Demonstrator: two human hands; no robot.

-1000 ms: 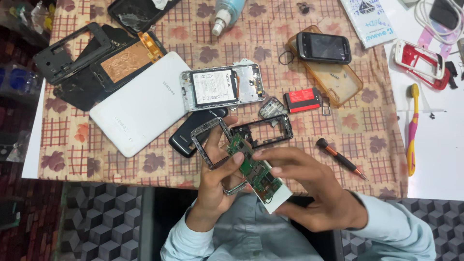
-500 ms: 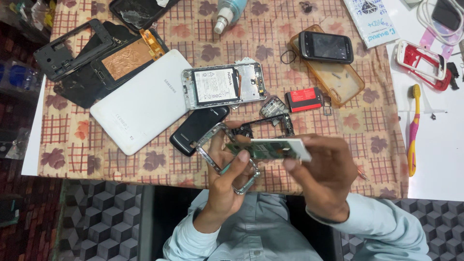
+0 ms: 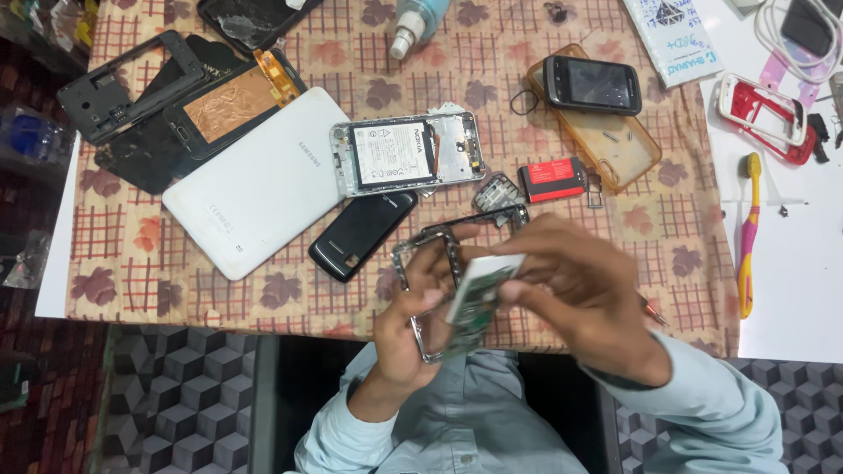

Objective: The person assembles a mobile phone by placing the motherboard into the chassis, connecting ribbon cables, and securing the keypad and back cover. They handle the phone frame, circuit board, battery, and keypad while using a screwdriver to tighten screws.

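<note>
left hand point(image 3: 413, 320) is gripping a bare metal phone frame point(image 3: 430, 294) by its long side, held up just over the near edge of the table point(image 3: 140, 263), and the right hand point(image 3: 580, 285) is pinching a small green and white circuit board point(image 3: 479, 294) by its end, right against the frame. it's a bit motion blurred so i can't tell if the board is seated in the frame or only resting on it

both parts look super light. the frame is stiff but thin, feels like it'd bend if you squeeze across the open middle, so holding the side rails makes sense. the board looks like the fragile one, edges only, keep fingers off the components

just beyond the hands: a black back cover point(image 3: 360, 233), an opened phone with its battery showing point(image 3: 404, 156), a big white tablet back point(image 3: 259, 180) and a little red battery point(image 3: 551, 180)
</note>
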